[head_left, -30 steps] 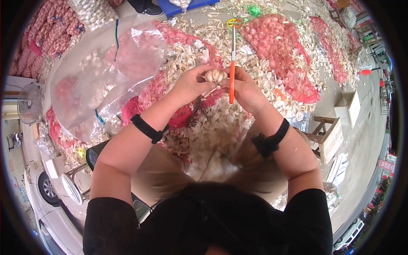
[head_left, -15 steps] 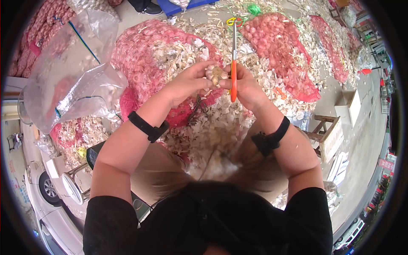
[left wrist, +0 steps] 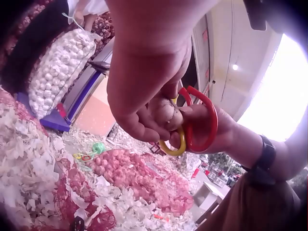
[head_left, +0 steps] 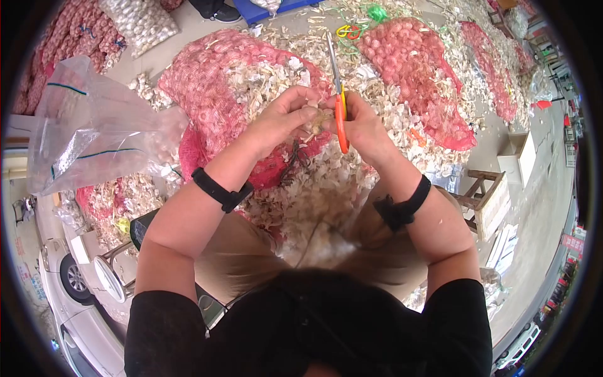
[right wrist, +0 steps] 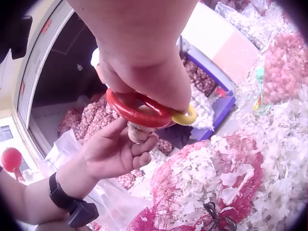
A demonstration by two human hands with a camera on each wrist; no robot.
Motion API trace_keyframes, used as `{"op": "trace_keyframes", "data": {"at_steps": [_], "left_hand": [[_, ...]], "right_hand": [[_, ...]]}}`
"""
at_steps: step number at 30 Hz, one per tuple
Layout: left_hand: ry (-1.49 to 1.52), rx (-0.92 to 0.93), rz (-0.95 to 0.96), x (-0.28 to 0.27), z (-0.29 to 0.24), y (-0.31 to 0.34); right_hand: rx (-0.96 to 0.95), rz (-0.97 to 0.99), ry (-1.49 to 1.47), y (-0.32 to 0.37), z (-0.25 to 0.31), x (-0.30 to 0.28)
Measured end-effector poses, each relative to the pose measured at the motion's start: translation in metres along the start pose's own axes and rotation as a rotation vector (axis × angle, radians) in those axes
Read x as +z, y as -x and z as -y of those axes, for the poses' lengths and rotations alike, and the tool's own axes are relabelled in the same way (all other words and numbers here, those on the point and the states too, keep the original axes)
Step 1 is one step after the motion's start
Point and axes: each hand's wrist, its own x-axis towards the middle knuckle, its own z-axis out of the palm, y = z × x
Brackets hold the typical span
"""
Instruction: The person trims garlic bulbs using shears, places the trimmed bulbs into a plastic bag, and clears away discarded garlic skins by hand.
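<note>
A garlic bulb (left wrist: 166,114) is held in the fingers of my left hand (head_left: 279,125), above the heap of skins between my knees. My right hand (head_left: 367,132) grips a pair of scissors (head_left: 341,125) with one red and one yellow handle. Their blades point away from me, past the bulb. In the left wrist view the red loop (left wrist: 212,125) sits around the right thumb, whose tip touches the bulb. From the right wrist, the bulb (right wrist: 137,134) shows just under the red handle, with left fingers around it; the head view shows it partly covered by fingers.
Red net sacks of garlic (head_left: 408,75) and loose skins (head_left: 270,81) spread over the floor ahead. A clear plastic bag (head_left: 94,125) stands at left. Another pair of scissors (head_left: 347,31) lies beyond the blades. A wooden stool (head_left: 487,201) is at right, near a white box (head_left: 516,157).
The bulb has turned in the left fingers and is more covered by them. The scissors' tip has swung left. The clear plastic bag has shifted left, uncovering the net sack.
</note>
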Motion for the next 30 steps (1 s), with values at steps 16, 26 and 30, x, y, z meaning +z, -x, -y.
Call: {"op": "trace_keyframes", "data": {"at_steps": [16, 26, 30], "left_hand": [[-0.622, 0.18, -0.233, 0.0, 0.01, 0.0], [-1.357, 0.142, -0.262, 0.011, -0.041, 0.056], [-1.048, 0.276, -0.39, 0.019, -0.063, 0.111]], "right_hand": [[-0.074, -0.029, -0.029, 0.003, 0.007, 0.012], [-0.045, -0.046, 0.004, -0.001, 0.0, 0.005], [-0.074, -0.003, 0.002, 0.0, 0.0, 0.008]]}}
